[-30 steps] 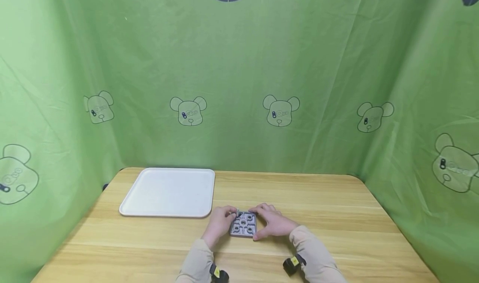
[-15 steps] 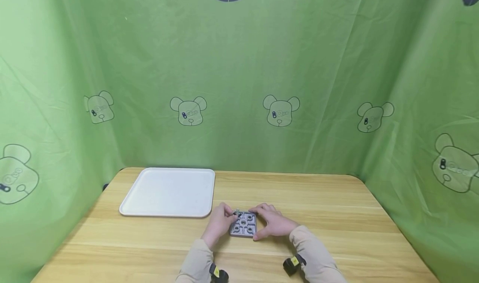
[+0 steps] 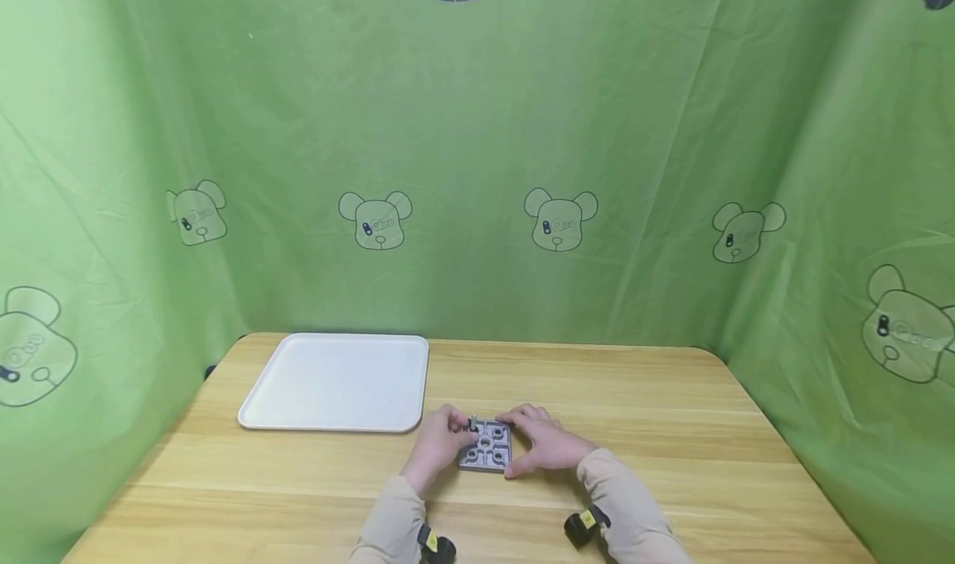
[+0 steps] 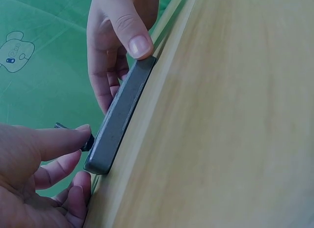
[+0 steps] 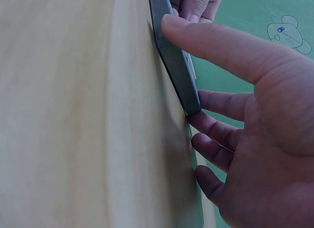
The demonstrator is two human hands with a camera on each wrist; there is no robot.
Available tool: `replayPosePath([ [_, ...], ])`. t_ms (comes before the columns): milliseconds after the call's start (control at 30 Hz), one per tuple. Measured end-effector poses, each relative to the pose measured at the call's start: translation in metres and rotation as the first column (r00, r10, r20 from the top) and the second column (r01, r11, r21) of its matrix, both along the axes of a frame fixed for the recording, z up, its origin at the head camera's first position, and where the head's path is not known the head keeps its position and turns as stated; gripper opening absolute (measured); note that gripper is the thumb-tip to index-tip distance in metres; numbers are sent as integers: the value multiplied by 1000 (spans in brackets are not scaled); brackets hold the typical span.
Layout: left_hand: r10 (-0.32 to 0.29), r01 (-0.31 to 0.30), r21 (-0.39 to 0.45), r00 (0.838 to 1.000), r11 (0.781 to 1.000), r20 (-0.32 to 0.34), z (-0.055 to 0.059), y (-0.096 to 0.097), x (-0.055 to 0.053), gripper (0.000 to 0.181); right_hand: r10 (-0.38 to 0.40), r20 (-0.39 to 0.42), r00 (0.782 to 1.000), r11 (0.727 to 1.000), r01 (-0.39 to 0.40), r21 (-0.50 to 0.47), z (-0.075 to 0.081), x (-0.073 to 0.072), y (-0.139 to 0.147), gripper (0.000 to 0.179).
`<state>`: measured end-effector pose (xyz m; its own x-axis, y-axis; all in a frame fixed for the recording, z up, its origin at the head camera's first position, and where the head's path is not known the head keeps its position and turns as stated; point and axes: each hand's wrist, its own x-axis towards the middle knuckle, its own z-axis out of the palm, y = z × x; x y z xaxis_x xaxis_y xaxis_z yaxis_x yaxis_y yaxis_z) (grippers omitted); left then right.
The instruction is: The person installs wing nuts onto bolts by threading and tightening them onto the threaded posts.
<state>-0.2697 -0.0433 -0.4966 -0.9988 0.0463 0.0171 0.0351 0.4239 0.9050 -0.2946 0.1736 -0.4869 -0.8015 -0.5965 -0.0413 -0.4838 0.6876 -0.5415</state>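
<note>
A square grey metal plate (image 3: 485, 456) with recessed holes lies on the wooden table. From its far left corner a small bolt (image 3: 473, 422) stands upright, with a dark wider part (image 4: 88, 143) at its base against the plate. My left hand (image 3: 438, 443) pinches at this bolt; the thumb covers its middle in the left wrist view. My right hand (image 3: 548, 441) grips the plate by its right side, thumb at the near corner and fingers at the far one. The plate's dark edge (image 5: 176, 61) shows under that thumb in the right wrist view.
A white tray (image 3: 336, 381) lies at the back left of the table (image 3: 634, 398). Green curtains (image 3: 462, 133) with bear-head prints enclose the back and both sides. Black wrist cameras (image 3: 580, 529) are strapped over both sleeves.
The left thumb and fingers have shifted around the bolt, the thumb now farther right over the plate. The right hand and the plate have stayed in place.
</note>
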Motion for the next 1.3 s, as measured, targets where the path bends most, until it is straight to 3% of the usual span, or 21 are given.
replayPosePath([
  [600,-31,28,-66,999,997,-44,-3,-1,-1,22,0,-2,1000,1000,0,0,-3,-2,1,89],
  [1000,-18,13,-78,998,997,-58,-4,0,-2,18,-5,8,1000,1000,5,0,0,-1,0,89],
  [1300,19,-19,12,1000,1000,-6,-2,0,-2,19,-10,7,1000,1000,10,0,-1,0,0,89],
])
